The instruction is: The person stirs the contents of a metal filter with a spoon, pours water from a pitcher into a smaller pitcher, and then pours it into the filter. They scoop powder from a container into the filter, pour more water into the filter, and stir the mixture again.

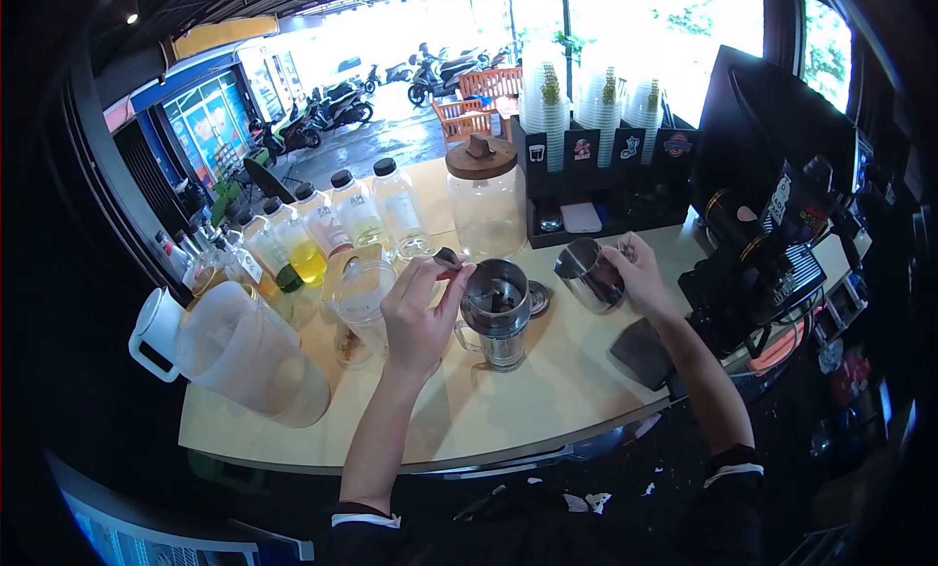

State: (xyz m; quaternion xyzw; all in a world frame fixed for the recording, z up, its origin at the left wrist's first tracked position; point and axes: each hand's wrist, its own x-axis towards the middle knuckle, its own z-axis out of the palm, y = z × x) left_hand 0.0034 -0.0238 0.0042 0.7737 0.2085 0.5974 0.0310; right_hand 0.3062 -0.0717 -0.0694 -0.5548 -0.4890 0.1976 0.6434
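Nearest the lens are our own dark sleeves (733, 488), pale trim at the cuffs, bare forearms reaching over the light counter (430, 434). From the head view, here's where we're at: a metal cup (494, 314) sits on top of a glass mug (504, 354) right between our hands, dark stuff visible down inside it. Can't tell what that is.

Our left hand (422, 312) is pinching a small dark-tipped tool (447, 261) at the cup's left side; its lower end is too hard to make out. Our right hand (633, 275) is wrapped round the handle of a metal pitcher (588, 273), off to the right and apart from the cup.

What could bite us? We reckon the stack is the weak spot: the cup looks top-heavy on that mug, so a sideways nudge from the left knuckles or the tool could tip it. The pitcher looks tilted too (this lens bends everything, so salt to taste), and if there's liquid in it, a loose wrist could slop some on the counter.

Pose-wise, the left wrist is raised with the fingers bunched at the tip, thumb toward the cup. The right forearm angles up and inward, fingers curled at the handle.
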